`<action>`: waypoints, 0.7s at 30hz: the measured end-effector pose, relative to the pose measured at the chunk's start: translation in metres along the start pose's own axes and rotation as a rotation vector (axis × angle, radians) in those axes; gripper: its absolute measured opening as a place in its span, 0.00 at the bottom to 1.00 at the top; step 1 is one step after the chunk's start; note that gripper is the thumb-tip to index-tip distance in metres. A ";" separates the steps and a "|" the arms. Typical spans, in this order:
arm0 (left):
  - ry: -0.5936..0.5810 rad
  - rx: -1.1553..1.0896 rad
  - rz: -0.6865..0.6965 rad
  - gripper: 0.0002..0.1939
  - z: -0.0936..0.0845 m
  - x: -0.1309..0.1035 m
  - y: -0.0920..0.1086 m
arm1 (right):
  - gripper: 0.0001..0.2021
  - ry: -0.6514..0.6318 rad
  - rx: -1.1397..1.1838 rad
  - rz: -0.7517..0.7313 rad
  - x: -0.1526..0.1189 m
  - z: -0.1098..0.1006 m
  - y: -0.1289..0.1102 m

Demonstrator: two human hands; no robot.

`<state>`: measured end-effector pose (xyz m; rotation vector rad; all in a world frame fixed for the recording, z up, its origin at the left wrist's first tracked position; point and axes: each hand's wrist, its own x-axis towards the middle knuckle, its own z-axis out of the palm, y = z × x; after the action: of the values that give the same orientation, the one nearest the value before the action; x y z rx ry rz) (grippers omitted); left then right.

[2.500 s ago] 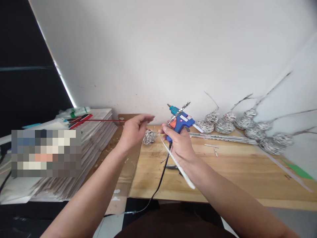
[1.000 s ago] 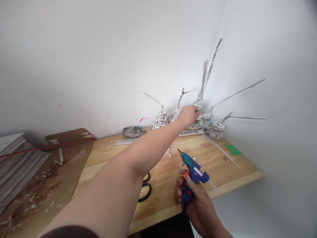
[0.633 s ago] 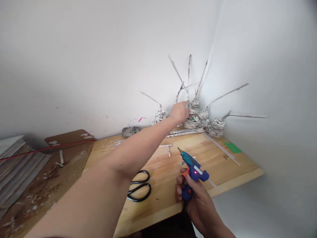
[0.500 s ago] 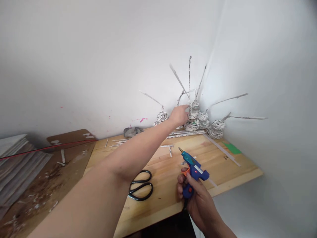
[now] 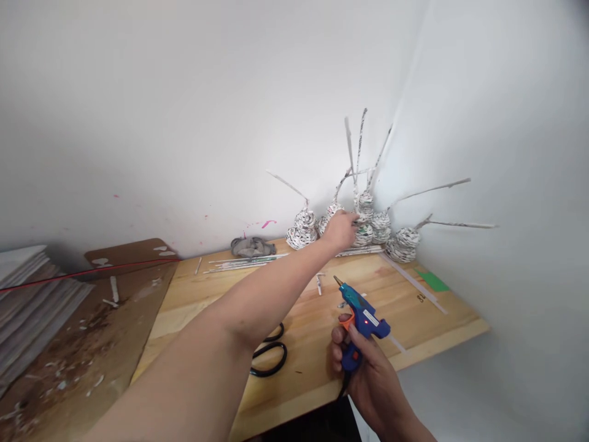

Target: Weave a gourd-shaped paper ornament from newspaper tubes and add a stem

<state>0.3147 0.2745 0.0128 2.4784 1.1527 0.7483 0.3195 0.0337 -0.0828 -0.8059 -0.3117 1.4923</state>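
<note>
My left hand (image 5: 341, 230) reaches to the back of the wooden board, its fingers pinched at one of the woven paper gourd shapes (image 5: 364, 233). What lies between those fingertips is too small to make out. A pale paper stalk (image 5: 350, 147) rises just above them. Nearer the front edge, my right hand (image 5: 363, 362) is wrapped round the handle of a blue glue gun (image 5: 361, 310), a finger at its orange trigger. The nozzle points up and left, apart from the shapes.
More woven shapes (image 5: 301, 229) line the wall, with long stalks sticking out. Black-handled scissors (image 5: 271, 359) lie partly under my left arm. Thin paper rolls (image 5: 243, 264), a grey cloth bundle (image 5: 252, 247) and a green patch (image 5: 432, 280) are on the board (image 5: 184, 313).
My left hand has moved down and slightly right, and the pale stalk above it has swung more upright. My right hand keeps the glue gun nearly in place.
</note>
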 end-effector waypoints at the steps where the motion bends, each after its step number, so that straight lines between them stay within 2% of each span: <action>1: -0.004 -0.004 0.011 0.21 0.000 0.002 -0.002 | 0.16 -0.006 0.000 0.003 0.000 0.000 0.000; 4: -0.025 -0.021 0.027 0.25 -0.002 0.006 -0.009 | 0.15 -0.008 -0.001 0.013 -0.001 0.001 -0.002; 8: -0.046 -0.060 0.010 0.22 -0.012 -0.005 -0.018 | 0.15 -0.001 0.006 0.026 -0.002 0.003 -0.005; 10: -0.045 -0.087 -0.006 0.20 -0.023 -0.018 -0.023 | 0.16 0.004 0.002 0.029 -0.002 0.004 -0.006; 12: -0.037 -0.115 -0.028 0.18 -0.042 -0.037 -0.031 | 0.16 0.017 -0.011 0.043 -0.003 0.005 -0.007; 16: 0.056 -0.241 -0.086 0.11 -0.100 -0.097 -0.057 | 0.16 0.042 -0.056 0.056 -0.004 0.006 -0.009; 19: 0.145 -0.207 -0.207 0.19 -0.147 -0.161 -0.085 | 0.16 0.048 -0.097 0.057 -0.005 0.008 -0.010; 21: 0.201 -0.145 -0.332 0.21 -0.170 -0.205 -0.106 | 0.15 0.051 -0.115 0.075 -0.005 0.010 -0.009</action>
<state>0.0415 0.1915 0.0339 2.0582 1.4760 0.9575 0.3190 0.0326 -0.0685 -0.9545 -0.3349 1.5320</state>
